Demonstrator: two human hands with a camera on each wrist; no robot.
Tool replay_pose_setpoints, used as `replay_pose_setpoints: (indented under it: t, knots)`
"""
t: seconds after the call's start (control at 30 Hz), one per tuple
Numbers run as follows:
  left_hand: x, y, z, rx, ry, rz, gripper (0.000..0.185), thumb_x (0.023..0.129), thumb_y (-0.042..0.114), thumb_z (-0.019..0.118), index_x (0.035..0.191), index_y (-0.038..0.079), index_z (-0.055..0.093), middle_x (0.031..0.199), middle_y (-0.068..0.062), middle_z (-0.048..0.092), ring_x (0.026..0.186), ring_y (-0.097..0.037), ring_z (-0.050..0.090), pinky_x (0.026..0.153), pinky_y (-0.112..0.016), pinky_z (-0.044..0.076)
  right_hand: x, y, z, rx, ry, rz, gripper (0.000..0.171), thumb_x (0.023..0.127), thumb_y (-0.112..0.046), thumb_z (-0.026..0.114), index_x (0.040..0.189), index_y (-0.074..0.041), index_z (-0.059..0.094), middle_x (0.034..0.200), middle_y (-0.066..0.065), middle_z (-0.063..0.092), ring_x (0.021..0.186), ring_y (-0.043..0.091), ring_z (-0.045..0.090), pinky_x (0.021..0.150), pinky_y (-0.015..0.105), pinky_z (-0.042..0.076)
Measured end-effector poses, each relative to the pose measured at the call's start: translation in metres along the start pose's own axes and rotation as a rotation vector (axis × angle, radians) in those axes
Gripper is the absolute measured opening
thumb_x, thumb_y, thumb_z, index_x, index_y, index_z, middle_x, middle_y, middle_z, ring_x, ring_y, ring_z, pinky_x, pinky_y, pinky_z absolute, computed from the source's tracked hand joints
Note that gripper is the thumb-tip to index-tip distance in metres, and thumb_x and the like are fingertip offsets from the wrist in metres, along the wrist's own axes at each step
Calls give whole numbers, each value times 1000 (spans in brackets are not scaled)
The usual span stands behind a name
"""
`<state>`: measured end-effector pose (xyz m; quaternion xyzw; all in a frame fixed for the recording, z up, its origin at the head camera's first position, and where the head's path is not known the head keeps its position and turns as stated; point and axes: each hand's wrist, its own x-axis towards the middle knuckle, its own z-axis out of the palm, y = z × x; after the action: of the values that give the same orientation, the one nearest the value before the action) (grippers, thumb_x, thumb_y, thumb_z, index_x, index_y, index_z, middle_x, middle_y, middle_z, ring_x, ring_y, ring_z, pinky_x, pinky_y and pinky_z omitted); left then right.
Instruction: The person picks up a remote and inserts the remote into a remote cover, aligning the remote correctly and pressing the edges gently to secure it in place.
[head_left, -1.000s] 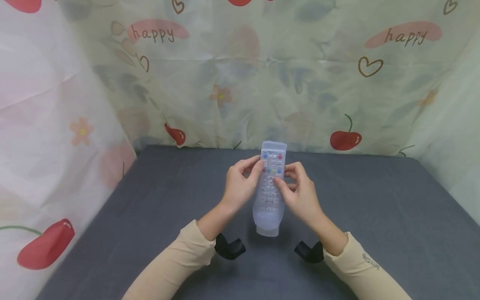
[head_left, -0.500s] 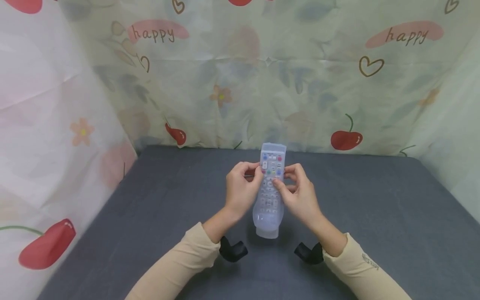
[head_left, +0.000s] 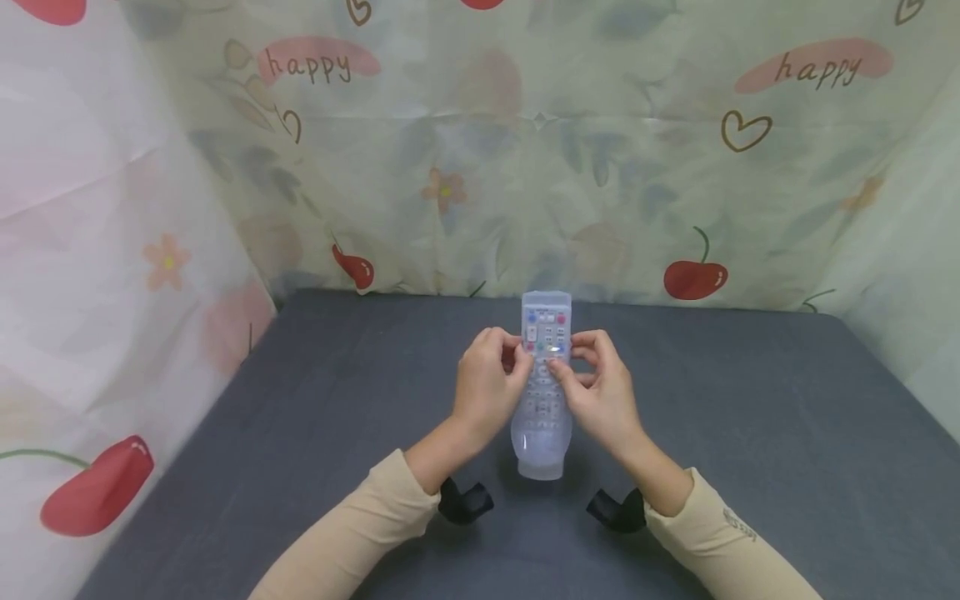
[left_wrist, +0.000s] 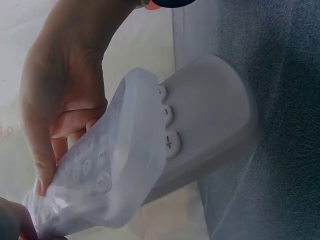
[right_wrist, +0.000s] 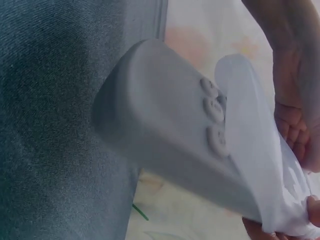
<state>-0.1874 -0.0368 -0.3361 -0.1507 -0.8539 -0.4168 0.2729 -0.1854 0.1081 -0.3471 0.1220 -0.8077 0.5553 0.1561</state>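
Both hands, left (head_left: 487, 392) and right (head_left: 600, 396), pinched the remote's (head_left: 542, 392) silicone cover (left_wrist: 115, 175) (even, gradual pulling seemed advisable).

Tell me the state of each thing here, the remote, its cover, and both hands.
Remote: held upright over the grey table, near end bare.
Silicone cover: partly on, its open edge loose short of the remote's near end.
Left hand: fingers grip the cover's left side.
Right hand: fingers pinch the cover's right side.
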Motion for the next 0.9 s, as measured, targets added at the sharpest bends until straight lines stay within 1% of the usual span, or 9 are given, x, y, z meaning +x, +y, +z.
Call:
replay_pose_setpoints:
  t: [0.13, 0.27, 0.43, 0.5, 0.57, 0.63, 0.67, 0.73, 0.9]
  knots:
    - [-2, 0, 0, -6, 20, 26, 3, 83, 1, 59, 84, -2, 60, 77, -12, 59, 65, -19, 59, 56, -19, 47, 0, 0, 0, -15, 4, 1, 30, 86, -5, 64, 109, 2, 48, 105, 25, 64, 74, 34, 70, 62, 33, 58]
    - [-1, 0, 0, -40, 13, 20, 4, 85, 1, 57, 87, -3, 59, 80, -13, 58, 69, -20, 60, 61, -22, 51, 3, -2, -2, -9, -3, -4, 30, 86, -6, 64, 110, 3, 47, 105, 25, 63, 75, 34, 70, 65, 34, 58]
    - [4, 2, 1, -149, -30, -25, 7, 89, 0, 53, 92, -5, 56, 95, -17, 58, 84, -25, 64, 74, -28, 57, 7, -5, -4, -3, -11, -11, 31, 87, -5, 64, 111, 3, 46, 102, 25, 61, 73, 34, 69, 65, 33, 58]
    - [4, 2, 1, -204, -49, -54, 9, 90, 1, 51, 94, -6, 56, 104, -19, 58, 90, -27, 64, 76, -30, 57, 7, -5, -4, -3, -21, -8, 31, 87, -6, 64, 110, 3, 45, 101, 25, 61, 72, 34, 69, 64, 32, 58]
    - [3, 2, 1, -256, -68, -80, 11, 92, 3, 51, 95, -6, 56, 107, -20, 60, 95, -29, 64, 77, -32, 57, 7, -4, -4, -5, -31, -4, 31, 87, -6, 64, 110, 3, 45, 100, 25, 60, 73, 34, 69, 63, 31, 58]
    - [3, 0, 1, -292, -78, -104, 13, 93, 7, 53, 96, -5, 56, 108, -21, 62, 96, -29, 65, 75, -32, 57, 7, -3, -4, -6, -42, 5, 31, 87, -6, 63, 110, 3, 45, 100, 24, 60, 73, 34, 69, 63, 31, 58]
    - [4, -1, 1, -308, -81, -114, 15, 93, 9, 54, 96, -5, 57, 104, -20, 64, 94, -28, 66, 74, -31, 57, 7, -2, -4, -5, -48, 8, 31, 88, -6, 63, 111, 3, 45, 100, 24, 60, 74, 34, 69, 64, 31, 58]
    - [5, -3, 0, -323, -76, -114, 16, 92, 11, 58, 95, -4, 57, 96, -20, 66, 91, -26, 68, 73, -29, 57, 7, -2, -4, -4, -57, 14, 31, 88, -6, 63, 111, 3, 45, 101, 24, 59, 75, 34, 69, 65, 32, 58]
    - [10, -8, -2, -347, -60, -112, 16, 87, 9, 64, 92, -5, 59, 91, -20, 66, 84, -27, 69, 71, -29, 57, 8, -2, -5, 14, -92, 15, 33, 88, -5, 62, 114, 4, 43, 104, 23, 56, 80, 35, 68, 69, 34, 58]
